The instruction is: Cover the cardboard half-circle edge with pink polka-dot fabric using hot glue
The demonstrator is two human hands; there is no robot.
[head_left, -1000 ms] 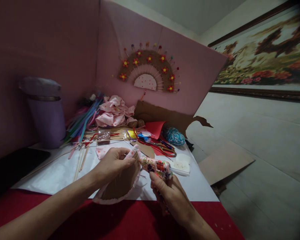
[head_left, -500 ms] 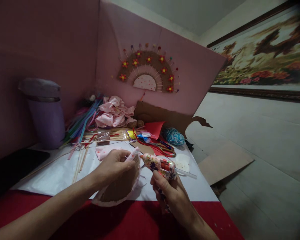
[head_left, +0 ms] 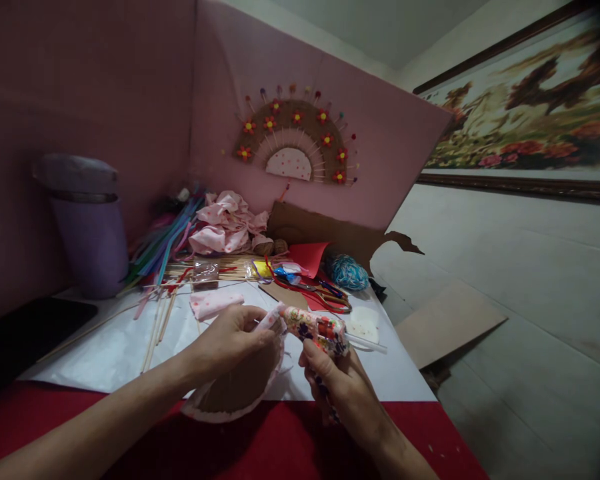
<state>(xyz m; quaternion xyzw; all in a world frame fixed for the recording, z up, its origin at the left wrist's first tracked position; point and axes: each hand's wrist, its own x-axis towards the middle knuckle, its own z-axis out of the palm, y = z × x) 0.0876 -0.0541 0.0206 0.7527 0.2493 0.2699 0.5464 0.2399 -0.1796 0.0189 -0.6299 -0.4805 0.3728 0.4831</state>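
My left hand (head_left: 233, 343) pinches the upper edge of a rounded cardboard piece (head_left: 240, 383), whose rim is wrapped in pale spotted fabric. A strip of that fabric (head_left: 270, 319) stands up at the fingertips. Wrapped round the handle of a flower-patterned hot glue gun (head_left: 317, 328) is my right hand (head_left: 343, 387), thumb on its side. The gun's nozzle points left and meets the fabric strip, touching or almost so. A clear glue stick (head_left: 367, 343) juts from its back end. Behind my left hand lies a folded piece of pink spotted fabric (head_left: 215, 305).
Wooden sticks (head_left: 164, 320), scissors (head_left: 333, 303), blue yarn (head_left: 349, 273), red paper (head_left: 310, 257) and crumpled pink fabric (head_left: 227, 223) lie farther back. A purple tumbler (head_left: 90, 240) stands left, near a dark flat object (head_left: 40, 340). A decorated cardboard arch (head_left: 297, 113) hangs on the pink board.
The glue gun's nozzle has come left onto or very near the fabric strip. The cardboard piece has dropped slightly in view, and more of the folded fabric behind my left hand shows.
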